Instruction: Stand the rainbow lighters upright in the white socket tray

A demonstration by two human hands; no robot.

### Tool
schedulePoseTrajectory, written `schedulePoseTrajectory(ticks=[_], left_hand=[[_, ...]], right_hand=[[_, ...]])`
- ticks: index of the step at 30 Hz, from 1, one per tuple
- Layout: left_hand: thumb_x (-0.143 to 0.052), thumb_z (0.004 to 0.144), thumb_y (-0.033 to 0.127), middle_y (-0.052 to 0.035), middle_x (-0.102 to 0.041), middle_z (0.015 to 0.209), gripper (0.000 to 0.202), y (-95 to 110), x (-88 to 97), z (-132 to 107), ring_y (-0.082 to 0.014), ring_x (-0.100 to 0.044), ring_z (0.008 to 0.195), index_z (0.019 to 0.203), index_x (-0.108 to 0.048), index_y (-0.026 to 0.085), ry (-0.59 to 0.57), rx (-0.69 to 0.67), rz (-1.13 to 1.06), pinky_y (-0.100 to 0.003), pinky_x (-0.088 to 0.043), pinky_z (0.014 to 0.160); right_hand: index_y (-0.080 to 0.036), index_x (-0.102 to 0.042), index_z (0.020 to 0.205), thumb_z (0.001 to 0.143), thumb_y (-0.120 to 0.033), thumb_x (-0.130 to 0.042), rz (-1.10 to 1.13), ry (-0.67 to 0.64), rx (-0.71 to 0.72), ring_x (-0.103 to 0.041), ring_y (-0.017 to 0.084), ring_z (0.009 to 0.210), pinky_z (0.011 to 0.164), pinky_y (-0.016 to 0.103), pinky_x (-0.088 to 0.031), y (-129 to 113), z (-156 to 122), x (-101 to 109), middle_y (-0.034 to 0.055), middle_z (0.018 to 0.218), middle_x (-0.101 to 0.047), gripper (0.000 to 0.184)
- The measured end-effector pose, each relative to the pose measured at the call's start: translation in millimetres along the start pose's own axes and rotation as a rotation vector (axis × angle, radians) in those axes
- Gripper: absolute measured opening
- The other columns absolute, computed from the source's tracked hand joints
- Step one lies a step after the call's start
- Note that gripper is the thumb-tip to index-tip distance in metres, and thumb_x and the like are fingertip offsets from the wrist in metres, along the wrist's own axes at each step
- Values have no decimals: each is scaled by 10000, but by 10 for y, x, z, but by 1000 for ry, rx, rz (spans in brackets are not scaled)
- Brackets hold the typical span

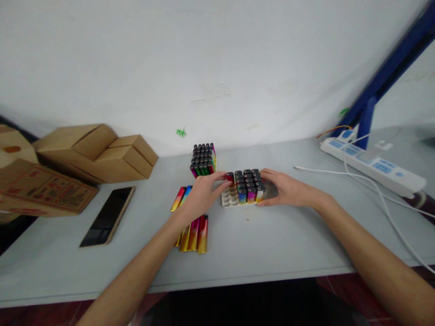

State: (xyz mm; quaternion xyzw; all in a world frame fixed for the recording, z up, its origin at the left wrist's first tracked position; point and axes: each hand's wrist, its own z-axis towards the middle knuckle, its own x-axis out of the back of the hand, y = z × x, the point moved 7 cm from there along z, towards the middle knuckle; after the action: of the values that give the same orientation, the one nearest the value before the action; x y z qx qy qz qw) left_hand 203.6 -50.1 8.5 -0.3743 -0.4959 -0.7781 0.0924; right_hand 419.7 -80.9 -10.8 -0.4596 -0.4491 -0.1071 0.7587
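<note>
A pale tray (pixel 229 202) with round holes lies on the table, its right part filled with upright lighters (pixel 251 184) in shiny colours with black tops. My left hand (pixel 204 194) pinches a red lighter (pixel 230 177) upright at the tray's back left corner. Bare holes show in front of that lighter. My right hand (pixel 287 188) grips the tray's right end between thumb and fingers. Under and around my left wrist lie several loose lighters (pixel 203 234), red and gold, and a red one (pixel 178 199); my arm hides part of them.
Behind the tray stands a dense block of upright lighters (pixel 203 158). Cardboard boxes (pixel 91 154) and a phone (pixel 108 217) are at the left. A power strip (pixel 374 165) and a white cable (pixel 377 192) lie at the right. A wall borders the table's back.
</note>
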Motion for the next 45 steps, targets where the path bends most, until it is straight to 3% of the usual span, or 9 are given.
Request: schedulePoseTrajectory(ticks=[6, 11, 18, 24, 27, 32, 37, 42, 45], left_hand=[[-622, 965, 494, -103, -767, 1215, 397, 82, 358, -336, -296, -725, 1107, 1237, -733, 227, 9, 31, 172, -463, -537, 1044], [-780, 790, 612, -134, -670, 1388, 609, 180, 338, -802, -357, -580, 1347, 1258, -722, 227, -211, -53, 352, -528, -442, 1169], [-824, 657, 714, -199, -509, 1545, 885, 50, 307, -1125, -429, -401, 1484, 1341, -657, 179, -290, -99, 551, -601, -354, 1222], [-877, 683, 561, -163, -413, 1612, 750, 163, 363, -1049, -423, -418, 1474, 1319, -647, 236, -158, -92, 385, -580, -393, 1206], [-894, 718, 414, -159, -566, 1473, 739, 220, 377, -926, -373, -552, 1371, 1361, -556, 278, -69, -34, 54, -566, -438, 1170], [-804, 854, 243, -34, -745, 983, 680, 147, 191, -668, -204, -759, 791, 1362, -359, 319, -61, 183, -733, -399, -635, 779], [-693, 957, 357, 87, -610, 642, 401, 118, 128, -422, -66, -477, 406, 1283, -465, 305, -19, 261, -897, -188, -462, 419], [-702, 950, 367, 25, -661, 682, 488, 68, 124, -256, -127, -618, 557, 1380, -524, 218, -21, 221, -806, -243, -541, 508], [-699, 949, 385, -47, -703, 808, 305, 45, 65, -252, -163, -686, 741, 1129, -644, 146, -43, 201, -783, -271, -577, 628]], right_hand=[[-196, -620, 1244, 778, -480, -834, 12, 1, -8, -642, 271, 990, 899, 427, -541, 15, -3, -2, 104, 1151, -637, 587], [-202, -638, 1251, 778, -490, -829, 25, 11, -6, -639, 287, 1007, 916, 445, -538, 6, -6, 7, 106, 1149, -648, 586], [-205, -644, 1213, 780, -513, -822, 31, 4, -12, -637, 289, 992, 911, 444, -544, -1, -6, 10, 103, 1126, -642, 560], [-198, -625, 1163, 779, -521, -822, 18, 1, -16, -632, 284, 984, 898, 433, -542, 6, -9, 7, 100, 1119, -637, 539], [-202, -630, 1151, 773, -518, -827, 15, 5, -19, -634, 286, 984, 895, 430, -543, 8, -11, 7, 96, 1117, -640, 531], [-206, -613, 1188, 784, -495, -828, 13, -3, -26, -633, 271, 974, 892, 435, -549, 12, -9, -1, 93, 1126, -628, 540], [-205, -606, 1237, 797, -480, -824, 10, -15, -12, -626, 274, 1018, 921, 436, -542, -1, -6, -8, 97, 1151, -623, 563], [-193, -600, 1271, 795, -489, -823, 4, -13, -18, -620, 289, 1073, 964, 447, -519, -15, -6, -5, 105, 1177, -623, 602], [-188, -615, 1242, 786, -478, -830, 6, -2, -19, -625, 290, 1050, 946, 440, -523, -21, -6, 4, 106, 1156, -633, 581]])
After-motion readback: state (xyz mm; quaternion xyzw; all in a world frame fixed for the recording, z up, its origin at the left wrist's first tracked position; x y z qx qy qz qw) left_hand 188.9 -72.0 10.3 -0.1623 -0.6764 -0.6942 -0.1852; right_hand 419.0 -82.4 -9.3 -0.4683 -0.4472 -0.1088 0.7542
